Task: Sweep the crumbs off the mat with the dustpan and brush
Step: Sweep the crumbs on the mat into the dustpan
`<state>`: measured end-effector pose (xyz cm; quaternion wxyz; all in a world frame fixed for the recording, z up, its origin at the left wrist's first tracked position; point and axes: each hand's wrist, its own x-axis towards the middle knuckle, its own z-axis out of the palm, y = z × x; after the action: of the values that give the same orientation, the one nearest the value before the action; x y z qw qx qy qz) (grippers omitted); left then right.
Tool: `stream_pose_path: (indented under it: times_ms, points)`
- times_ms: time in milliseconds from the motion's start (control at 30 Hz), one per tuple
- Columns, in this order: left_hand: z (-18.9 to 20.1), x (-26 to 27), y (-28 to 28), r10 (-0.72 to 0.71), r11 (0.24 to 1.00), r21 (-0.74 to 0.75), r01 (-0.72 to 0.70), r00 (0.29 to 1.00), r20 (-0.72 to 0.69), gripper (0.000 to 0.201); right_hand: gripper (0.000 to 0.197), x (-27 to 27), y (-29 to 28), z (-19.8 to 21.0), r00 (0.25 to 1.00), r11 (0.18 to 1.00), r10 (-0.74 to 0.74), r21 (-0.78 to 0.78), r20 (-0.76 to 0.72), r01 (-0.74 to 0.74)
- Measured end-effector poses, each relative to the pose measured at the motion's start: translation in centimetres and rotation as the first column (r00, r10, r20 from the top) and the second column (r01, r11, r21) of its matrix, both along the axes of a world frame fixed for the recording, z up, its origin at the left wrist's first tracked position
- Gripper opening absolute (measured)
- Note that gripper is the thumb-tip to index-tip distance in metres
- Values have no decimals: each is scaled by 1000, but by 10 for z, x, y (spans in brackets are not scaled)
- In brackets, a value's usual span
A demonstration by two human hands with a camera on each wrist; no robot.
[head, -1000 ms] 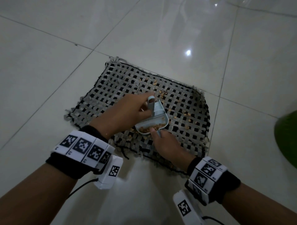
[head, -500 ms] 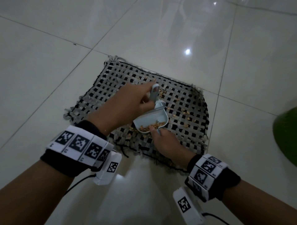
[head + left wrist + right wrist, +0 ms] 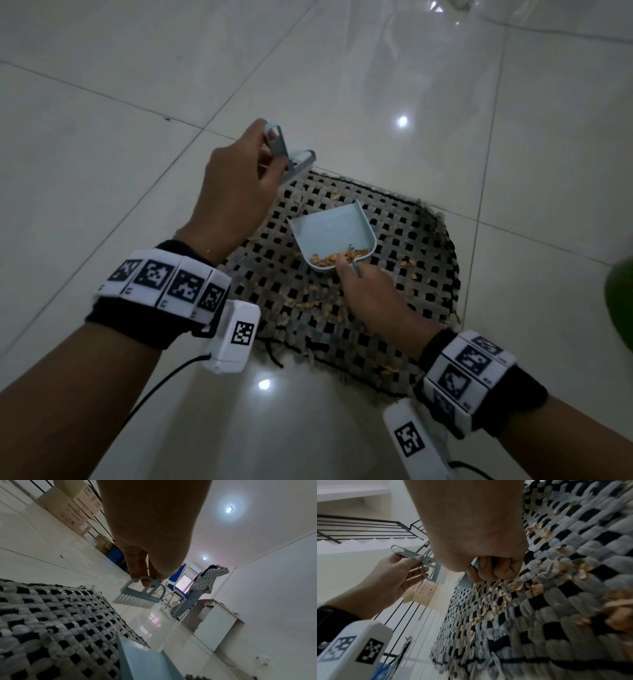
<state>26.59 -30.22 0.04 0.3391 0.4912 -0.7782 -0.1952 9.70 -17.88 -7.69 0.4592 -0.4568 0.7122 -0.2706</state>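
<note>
A grey-and-black woven mat [image 3: 421, 270] lies on the white tile floor, with tan crumbs [image 3: 310, 303] scattered over it. My right hand [image 3: 368, 293] grips the handle of a pale blue dustpan [image 3: 330, 236], which sits on the mat with a heap of crumbs at its back. My left hand [image 3: 239, 192] holds a small pale blue brush [image 3: 291, 161] by its handle, lifted above the mat's far left corner. In the left wrist view the brush [image 3: 140, 595] hangs bristles down, clear of the mat [image 3: 51, 622]. The right wrist view shows my fingers [image 3: 496, 569] curled round the dustpan handle.
Glossy white floor tiles [image 3: 342, 68] surround the mat. A green object [image 3: 621, 305] sits at the right edge. Cardboard boxes [image 3: 72, 505] stand along a wall; a blue chair [image 3: 176, 582], a white cabinet [image 3: 214, 623] and a standing person [image 3: 200, 588] are farther off.
My left hand lifted the brush out of the dustpan and carried it up and away toward the mat's far left corner. The dustpan stays on the mat in my right hand.
</note>
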Motion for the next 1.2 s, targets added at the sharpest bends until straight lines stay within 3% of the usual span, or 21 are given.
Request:
stream_pose_path:
  times_ms: [200,367,633,867,1033,1200]
  points:
    - [-26,-2,-43,18,1000,-22,-15,987,158,19,51,7,-26,-8,996,996,81,47,-22,-80]
    - [-44,-19,-66,-49,998,-12,54,964,263,17,51,7,-38,-16,997,995,74,67,-14,-73]
    - [-62,-25,-60,-181,976,177,128,929,323,14,51,7,-38,-25,999,997,44,64,-29,-42]
    - [-37,-8,-52,-242,929,358,99,892,382,3,52,8,-34,-26,999,998,40,47,-1,-39]
    - [-25,-15,-67,-160,958,277,74,939,306,5,53,7,-33,-26,999,998,36,50,-14,-35]
    - [-45,-39,-71,-151,973,204,105,963,225,5,54,6,-32,-26,999,997,33,68,-14,-32]
